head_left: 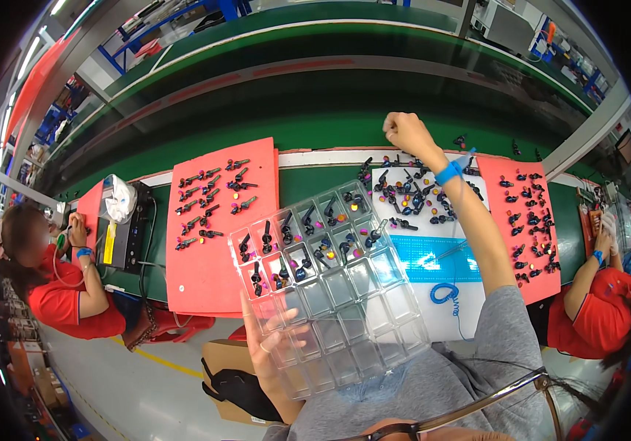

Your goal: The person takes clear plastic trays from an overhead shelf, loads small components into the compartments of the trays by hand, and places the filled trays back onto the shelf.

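- L hand [264,354]: partly open, fingers spread, gripping clear tray [396,305] at its near-L side; fingers show thru the plastic.
- R hand [408,135]: fingers curled in, approx. fist, raised beyond far edge of work area; can't tell if sth. is inside. Blue wrist strap [451,173] on this arm.
- Tray pos.: in front of torso, held betw. L foam board [216,287] and white mat [444,327], overlapping near-L part of the mat in view.
- Tray orientation: long axis runs far L to near R, i.e. oblique to bench edge; loaded end points far.
- Tray appearance: transparent, rectangular, glossy, divided into rows of rect. cells. Far two rows carry tray parts [287,229]; near rows show the grey shirt [477,334] thru them.
- Tray parts: small, black, stemmed, w/ shiny magenta & orange spots. Far-row stems lie approx. along tray's long axis; 2nd-row angles vary.
- R of tray: loose parts [417,192], same type, scattered on far half of mat. Blue pad [422,257] nearer, then blue coiled cord [444,294].
- Outer L & R: L foam board and R foam board [545,285], both salmon, w/ similar parts in rough columns.
- Far side: green belt [315,106] running L–R.
- Far L & far R of view: one seated co-worker each, red shirts.
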Tool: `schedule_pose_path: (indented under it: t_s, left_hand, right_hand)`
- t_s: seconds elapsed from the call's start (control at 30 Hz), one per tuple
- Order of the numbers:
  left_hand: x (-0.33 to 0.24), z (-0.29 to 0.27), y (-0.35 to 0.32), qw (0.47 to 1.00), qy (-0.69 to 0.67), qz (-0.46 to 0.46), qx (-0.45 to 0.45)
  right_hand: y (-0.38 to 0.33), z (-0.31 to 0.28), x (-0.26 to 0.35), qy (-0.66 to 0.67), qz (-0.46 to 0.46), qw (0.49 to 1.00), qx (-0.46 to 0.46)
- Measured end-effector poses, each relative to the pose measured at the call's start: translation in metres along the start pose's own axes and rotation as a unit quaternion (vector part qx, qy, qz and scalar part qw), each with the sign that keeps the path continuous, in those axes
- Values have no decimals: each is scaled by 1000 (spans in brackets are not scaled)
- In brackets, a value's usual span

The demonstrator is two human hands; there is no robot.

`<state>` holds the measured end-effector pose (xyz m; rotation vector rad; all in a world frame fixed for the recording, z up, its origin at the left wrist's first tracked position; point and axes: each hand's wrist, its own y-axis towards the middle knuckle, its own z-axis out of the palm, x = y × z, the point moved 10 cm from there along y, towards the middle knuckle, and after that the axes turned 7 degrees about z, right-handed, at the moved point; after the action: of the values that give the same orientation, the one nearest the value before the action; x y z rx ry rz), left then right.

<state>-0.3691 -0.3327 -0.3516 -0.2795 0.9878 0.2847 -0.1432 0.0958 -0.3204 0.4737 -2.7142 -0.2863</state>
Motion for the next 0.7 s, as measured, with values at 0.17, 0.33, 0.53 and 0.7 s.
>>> schedule_pose_path:
  t_s: [0.17, 0.33, 0.53, 0.7]
  left_hand:
    - [7, -10, -2, 999, -23, 16, -21]
    - [7, -10, 1, 999, -19, 23, -35]
    - [6, -6, 1, 997, -34, 31, -56]
    - [8, -4, 0, 997, -50, 37, -50]
  right_hand:
    - [-91, -51, 120, 376, -117, 870, 296]
    - [-164, -96, 156, 334, -187, 851, 359]
    - [-196, -87, 159, 213, -238, 873, 367]
    - [-199, -81, 156, 165, -237, 882, 372]
